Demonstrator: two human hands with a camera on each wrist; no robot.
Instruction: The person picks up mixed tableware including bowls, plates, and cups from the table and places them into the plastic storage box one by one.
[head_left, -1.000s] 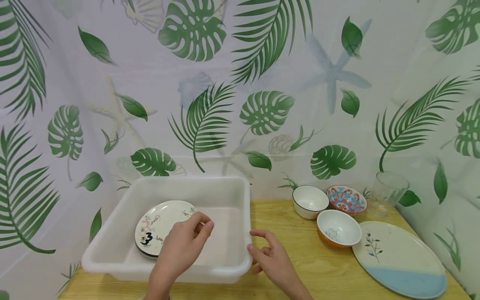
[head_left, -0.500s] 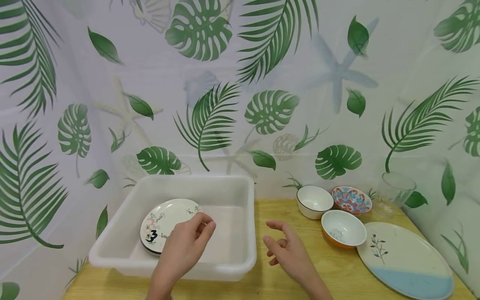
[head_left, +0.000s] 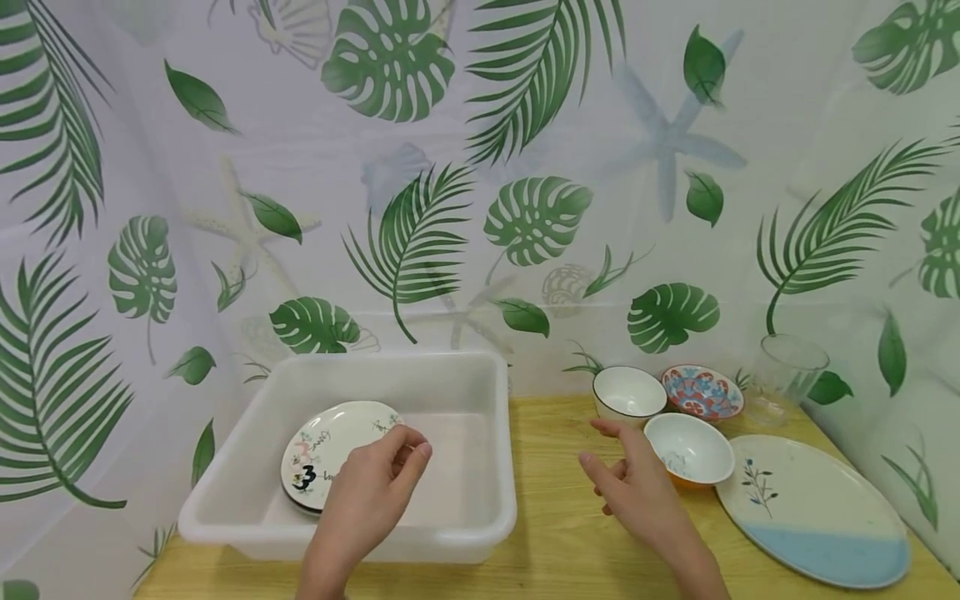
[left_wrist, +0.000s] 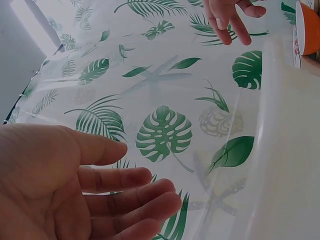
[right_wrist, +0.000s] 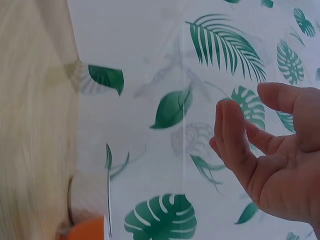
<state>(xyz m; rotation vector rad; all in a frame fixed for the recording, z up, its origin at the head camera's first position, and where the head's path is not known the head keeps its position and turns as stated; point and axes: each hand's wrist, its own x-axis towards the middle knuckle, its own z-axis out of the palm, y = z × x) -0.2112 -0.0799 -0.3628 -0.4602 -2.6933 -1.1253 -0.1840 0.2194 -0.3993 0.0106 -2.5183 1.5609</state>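
Note:
My left hand [head_left: 372, 486] hovers over the front of a white plastic basin [head_left: 501, 467], its fingers loosely bent with nothing between them. Beneath it, a plate with floral and letter print [head_left: 347, 423] lies on the left of the basin floor, a dark rim showing under its edge. To the right, my right hand [head_left: 637, 487] hangs above the wooden table, fingers relaxed and holding nothing. Its fingertips overlap the front of a white bowl with a dark rim [head_left: 628, 390] in the head view. Just beyond the hand stands a white bowl with an orange outside [head_left: 688, 450].
A red and blue patterned bowl [head_left: 702, 392] stands behind the orange one. Farther right is a clear glass [head_left: 787, 379]. A large oval cream and blue plate [head_left: 817, 517] lies at the table's right. A leaf-print sheet [head_left: 450, 167] hangs behind the wooden table [head_left: 551, 500].
My right hand has left the basin's right rim and moved right, toward the bowls. The left hand stays over the basin in nearly the same pose.

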